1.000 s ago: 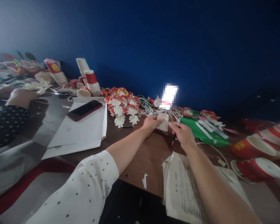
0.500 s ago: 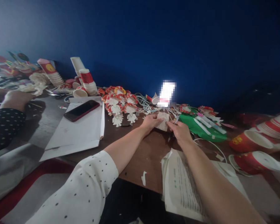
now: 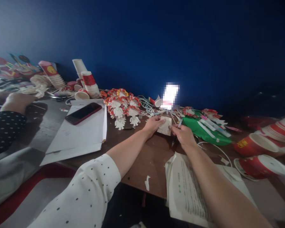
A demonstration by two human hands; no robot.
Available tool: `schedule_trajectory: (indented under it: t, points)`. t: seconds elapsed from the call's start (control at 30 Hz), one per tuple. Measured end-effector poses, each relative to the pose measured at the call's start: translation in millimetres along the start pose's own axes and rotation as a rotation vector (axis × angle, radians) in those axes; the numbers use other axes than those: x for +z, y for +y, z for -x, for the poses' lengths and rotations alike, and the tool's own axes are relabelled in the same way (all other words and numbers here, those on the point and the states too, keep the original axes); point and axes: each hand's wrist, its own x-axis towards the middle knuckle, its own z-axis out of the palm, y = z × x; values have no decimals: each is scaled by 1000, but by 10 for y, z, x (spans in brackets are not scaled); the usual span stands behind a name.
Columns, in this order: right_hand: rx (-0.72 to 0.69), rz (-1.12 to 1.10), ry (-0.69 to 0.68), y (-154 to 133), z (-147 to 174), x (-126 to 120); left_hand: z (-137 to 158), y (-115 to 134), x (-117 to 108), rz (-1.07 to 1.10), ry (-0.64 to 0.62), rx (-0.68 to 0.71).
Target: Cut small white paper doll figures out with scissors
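Note:
Between my hands, above the brown table, is a small piece of pale paper [image 3: 165, 127] with faint drawn lines. My left hand [image 3: 154, 124] pinches its left edge between thumb and fingers. At its right edge is my right hand [image 3: 182, 133], whose fingertips touch the paper. That hand also grips a pen [image 3: 173, 140], its tip pointing down toward the table. Behind my left hand lies a pile of paper cut-out figures [image 3: 118, 107] with red and orange frills. A bright, pixelated screen [image 3: 170, 96] stands beyond the paper.
A phone [image 3: 83, 113] rests on a white folder [image 3: 73, 136] at left, near a co-worker's hand [image 3: 18, 102]. Stacked paper cups [image 3: 90, 84] stand behind. Markers [image 3: 207, 128] lie on a green sheet [image 3: 192, 126]; red cups [image 3: 256, 143] and a printed paper bag [image 3: 181, 186] are at right.
The paper between my hands has tilted slightly, so more of its face and its drawn lines show. Both hands keep nearly the same place. The view has shifted very slightly.

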Motion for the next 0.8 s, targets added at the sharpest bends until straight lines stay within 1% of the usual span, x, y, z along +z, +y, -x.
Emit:
schedule_trajectory:
  t: [0.13, 0.33, 0.43, 0.57, 0.63, 0.7, 0.8]
  points:
    - [-13, 23, -14, -22, 29, 9, 24, 28, 5, 10, -4, -2]
    - [-33, 38, -24, -89, 73, 25, 45, 43, -4, -60, 4, 1]
    - [-45, 62, -39, -114, 91, 22, 56, 47, -8, -104, 29, 11]
    - [-107, 103, -59, -121, 111, 11, 72, 65, -11, -137, 62, 41]
    - [-132, 91, -3, -118, 115, 0, 67, 67, -18, -147, 70, 49]
    - [-168, 48, 116, -123, 118, -16, 55, 60, -27, -149, 71, 45]
    - [-266, -71, 319, -157, 125, -34, 40, 40, -37, -129, 48, 24]
